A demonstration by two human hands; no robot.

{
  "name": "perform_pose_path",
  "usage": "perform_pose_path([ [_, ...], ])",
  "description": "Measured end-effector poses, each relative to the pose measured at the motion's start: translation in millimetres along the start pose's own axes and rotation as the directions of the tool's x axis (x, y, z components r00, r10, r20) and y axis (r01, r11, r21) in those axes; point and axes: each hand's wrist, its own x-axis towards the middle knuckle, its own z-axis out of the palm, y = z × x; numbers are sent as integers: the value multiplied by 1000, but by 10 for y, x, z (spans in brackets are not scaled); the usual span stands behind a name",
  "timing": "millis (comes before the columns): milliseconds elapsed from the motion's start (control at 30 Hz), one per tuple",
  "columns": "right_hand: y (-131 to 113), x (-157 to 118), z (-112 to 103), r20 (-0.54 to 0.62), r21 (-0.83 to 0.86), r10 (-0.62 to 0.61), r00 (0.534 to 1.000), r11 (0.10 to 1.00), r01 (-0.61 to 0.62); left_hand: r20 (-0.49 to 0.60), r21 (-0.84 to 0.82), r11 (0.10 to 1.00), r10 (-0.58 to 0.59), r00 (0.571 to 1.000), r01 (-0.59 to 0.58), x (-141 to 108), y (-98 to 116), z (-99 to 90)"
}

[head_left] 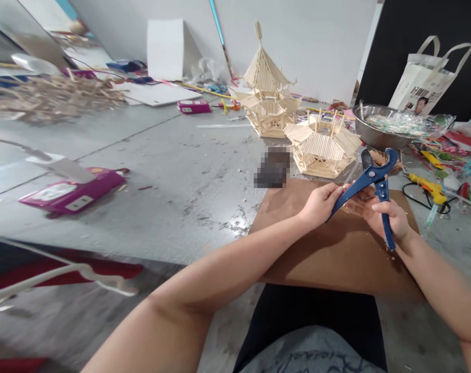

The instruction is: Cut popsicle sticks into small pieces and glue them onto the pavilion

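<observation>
A blue pipe cutter is held over the brown cardboard, its jaws pointing away from me and spread apart. My left hand is closed on one of its handles, thumb on top. The other handle lies in my right hand, with the thumb across it and the fingers partly hidden behind the tool. Just beyond the cutter stands a low wooden-stick model with sloping roof panels. Behind that rises a taller stick pagoda with a pointed top.
A metal bowl holding plastic-wrapped items stands at the back right, below a white bag. A yellow glue gun lies among clutter on the right. Leftward are a purple power strip and a blurred stick pile.
</observation>
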Motion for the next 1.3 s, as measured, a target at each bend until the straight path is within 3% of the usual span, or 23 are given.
perform_pose_path([
  [133,-17,3,21,-46,-50,-22,999,999,20,25,89,996,-14,1000,12,-8,-24,8],
  [333,2,-6,18,-215,-33,-117,970,993,112,115,135,990,29,993,-45,-54,-32,43],
  [467,54,30,-109,-405,-93,-175,897,984,150,59,160,987,-21,998,11,-20,-38,-5],
  [567,117,66,-206,-507,-244,-261,821,957,154,95,173,985,-16,995,0,-10,-41,-4],
  [633,152,68,-225,-479,-402,-318,818,908,118,155,177,984,6,988,-34,-21,-37,13],
  [767,183,21,-138,-302,-603,-399,866,783,151,205,189,977,55,977,-95,-49,-29,35],
  [933,202,-27,-54,-191,-662,-429,883,720,207,231,229,964,82,969,-136,-53,-30,33],
  [1300,238,-56,-50,-145,-719,-420,896,667,196,269,222,956,129,955,-191,-55,-19,18],
])
